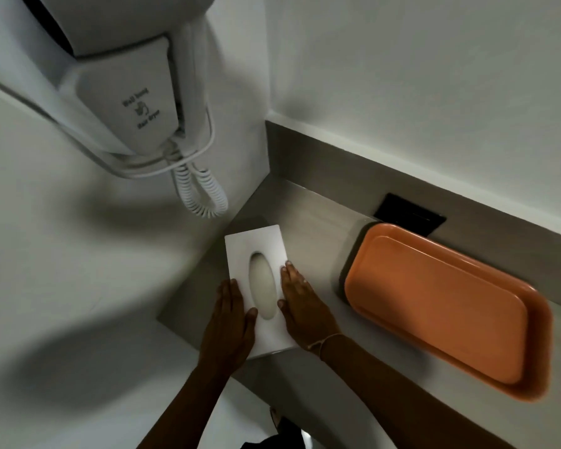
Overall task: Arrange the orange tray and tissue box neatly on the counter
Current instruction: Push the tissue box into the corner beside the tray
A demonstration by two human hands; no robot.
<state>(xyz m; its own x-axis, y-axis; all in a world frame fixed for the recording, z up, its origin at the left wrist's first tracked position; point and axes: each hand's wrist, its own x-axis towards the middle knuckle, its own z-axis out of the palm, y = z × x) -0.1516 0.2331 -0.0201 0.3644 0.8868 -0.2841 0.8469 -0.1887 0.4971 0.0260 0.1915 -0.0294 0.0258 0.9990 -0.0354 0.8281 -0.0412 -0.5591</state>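
White tissue box (256, 251) sits in the grey table's (321, 222) corner; I press my left hand (229, 322) and right hand (300, 303) flat against its sides, fingers extended. Orange tray (441, 306) lies just beside, apart.

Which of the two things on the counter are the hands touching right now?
The white tissue box near the corner: the left hand and right hand lie flat on its top. The orange tray sits apart, untouched.

Bare counter (318, 241) lies between tissue box (256, 251) and orange tray (441, 306).
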